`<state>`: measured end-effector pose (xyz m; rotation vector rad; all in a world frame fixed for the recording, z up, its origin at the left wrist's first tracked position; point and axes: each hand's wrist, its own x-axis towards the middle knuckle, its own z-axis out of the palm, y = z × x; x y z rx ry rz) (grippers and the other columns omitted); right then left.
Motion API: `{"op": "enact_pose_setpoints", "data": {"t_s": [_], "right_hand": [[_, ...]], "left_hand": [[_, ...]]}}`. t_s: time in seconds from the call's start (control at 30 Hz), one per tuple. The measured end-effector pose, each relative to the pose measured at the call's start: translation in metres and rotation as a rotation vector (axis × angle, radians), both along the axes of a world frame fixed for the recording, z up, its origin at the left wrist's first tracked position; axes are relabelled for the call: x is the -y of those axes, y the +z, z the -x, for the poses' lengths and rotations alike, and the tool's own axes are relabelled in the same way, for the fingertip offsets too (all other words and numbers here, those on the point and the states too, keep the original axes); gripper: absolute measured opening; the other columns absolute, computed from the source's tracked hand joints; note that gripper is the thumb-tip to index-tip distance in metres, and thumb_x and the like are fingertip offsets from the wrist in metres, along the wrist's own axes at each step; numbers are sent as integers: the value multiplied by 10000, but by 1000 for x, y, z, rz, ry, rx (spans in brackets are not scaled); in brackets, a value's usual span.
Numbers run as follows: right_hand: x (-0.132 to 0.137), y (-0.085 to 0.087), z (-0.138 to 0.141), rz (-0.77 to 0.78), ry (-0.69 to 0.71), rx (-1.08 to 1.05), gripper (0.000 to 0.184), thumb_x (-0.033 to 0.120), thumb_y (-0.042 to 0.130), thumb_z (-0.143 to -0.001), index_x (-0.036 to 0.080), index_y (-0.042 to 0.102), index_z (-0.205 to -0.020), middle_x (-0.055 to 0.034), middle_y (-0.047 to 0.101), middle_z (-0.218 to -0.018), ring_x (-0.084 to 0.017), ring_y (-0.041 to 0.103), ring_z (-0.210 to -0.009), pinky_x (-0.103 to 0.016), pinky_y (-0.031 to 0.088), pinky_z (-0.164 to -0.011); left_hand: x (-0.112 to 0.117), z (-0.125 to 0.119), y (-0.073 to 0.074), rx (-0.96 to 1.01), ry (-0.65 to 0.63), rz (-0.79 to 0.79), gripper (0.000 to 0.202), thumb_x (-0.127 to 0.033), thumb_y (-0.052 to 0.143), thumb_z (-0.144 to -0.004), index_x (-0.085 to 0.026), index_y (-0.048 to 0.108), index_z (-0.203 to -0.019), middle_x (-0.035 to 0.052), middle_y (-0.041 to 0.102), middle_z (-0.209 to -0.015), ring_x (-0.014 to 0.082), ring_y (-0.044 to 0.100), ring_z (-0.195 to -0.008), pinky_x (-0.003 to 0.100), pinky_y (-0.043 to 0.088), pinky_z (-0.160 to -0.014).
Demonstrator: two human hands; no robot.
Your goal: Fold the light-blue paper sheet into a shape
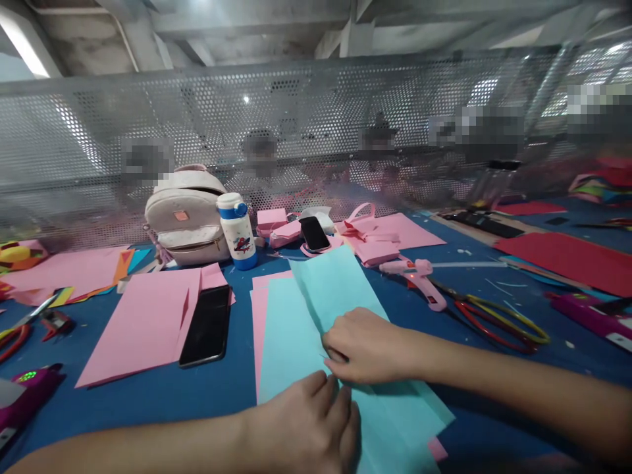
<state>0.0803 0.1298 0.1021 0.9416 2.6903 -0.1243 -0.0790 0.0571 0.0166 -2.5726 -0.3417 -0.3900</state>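
A light blue sheet of paper (289, 355) lies in front of me, creased lengthwise, with one flap (340, 280) raised above the rest. My right hand (365, 345) is closed, its thumb and curled fingers on the flap's edge near the middle. Just below it, my left hand (316, 421) is also closed, fingers bent down onto the same sheet along the crease; its fingertips are hidden. Pink sheets (259, 316) stick out from under the blue paper on its left side.
Left of the paper are a black phone (206, 326) and folded pink paper (143, 322). Behind stand a bottle (239, 234) and a white backpack (185, 217). To the right lie a pink glue gun (417, 276) and scissors (498, 322). A perforated metal screen (316, 105) borders the blue table.
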Motion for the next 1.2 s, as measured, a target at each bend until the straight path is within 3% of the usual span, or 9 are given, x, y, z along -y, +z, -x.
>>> {"op": "enact_pose_setpoints", "data": {"t_s": [0.1,0.27,0.43,0.53,0.67,0.87,1.07,1.2], "right_hand": [[-1,-1,3,-14,-35,-55,420,448,489,-909,143,716,-729,-111,729,-728,-231,675,-684,-298,157,-513],[-9,-9,9,-103,-100,-167,312,278,455,-919,156,704,-776,-86,733,-770,-184,643,-658,-307,151,-526],[-19,-19,11,-30,-163,-253,298,282,473,-897,153,693,-741,-77,720,-745,-163,605,-642,-282,196,-526],[-21,-27,11,-2,-162,-275,299,297,493,-878,155,680,-692,-79,723,-733,-152,578,-601,-277,201,-525],[-22,-38,11,-2,-126,-270,339,310,498,-879,151,644,-618,-76,696,-659,-142,534,-560,-289,193,-531],[-29,-48,9,60,-56,-264,375,325,438,-929,150,619,-651,-53,654,-648,-127,441,-562,-306,195,-553],[-37,-59,2,164,-47,-387,352,367,418,-953,165,566,-707,-18,613,-667,-118,413,-576,-306,215,-564],[-38,-70,-3,118,-18,-427,436,389,378,-973,172,531,-628,-18,570,-597,-128,420,-559,-312,252,-579]], "left_hand": [[0,-4,0,-58,26,-2,190,-157,487,-933,-66,637,-1007,187,705,-948,224,672,-793,379,534,-700],[-7,-3,5,-44,128,34,120,-118,496,-891,-91,611,-869,116,671,-789,197,625,-659,338,512,-580],[-20,7,-1,15,251,14,111,-77,498,-876,-98,606,-858,64,613,-699,194,581,-587,311,454,-485],[-20,16,-5,43,261,13,189,-78,488,-890,-47,631,-1011,118,671,-831,235,642,-725,331,493,-549],[-16,29,-5,122,206,55,301,-96,442,-933,-9,623,-1158,183,685,-1105,295,640,-1028,369,539,-760],[-21,42,-5,189,233,161,345,-92,379,-964,-22,627,-1192,148,705,-1067,259,654,-943,379,532,-792],[-26,43,-12,269,251,148,321,-149,412,-970,-63,659,-1155,114,714,-1101,255,638,-993,387,509,-860],[-25,44,-10,261,275,167,341,-125,374,-989,-80,658,-1174,85,721,-1084,230,624,-1012,363,495,-890]]}}
